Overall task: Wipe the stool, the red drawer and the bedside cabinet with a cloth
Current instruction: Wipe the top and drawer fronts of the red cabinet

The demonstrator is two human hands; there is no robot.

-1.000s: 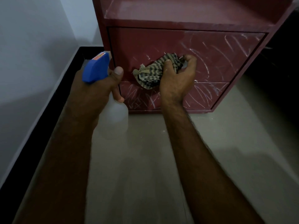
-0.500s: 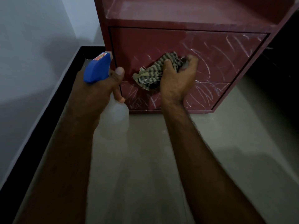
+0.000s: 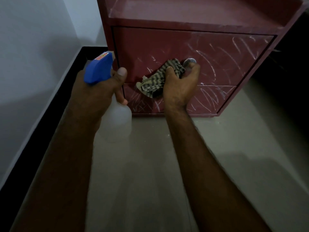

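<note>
Blue-headed spray bottle [image 3: 99, 68], pale floor [image 3: 150, 173], white wall [image 3: 33, 47], black skirting [image 3: 50, 104]

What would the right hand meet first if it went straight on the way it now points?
Probably the red drawer front, just below its metal knob; the right hand, gripping the cloth, looks almost against it, but depth is unclear.

Pale floor [image 3: 150, 164], bedside cabinet [image 3: 192, 22] standing on it

head view, looking down, close to red drawer [image 3: 167, 47]
</note>
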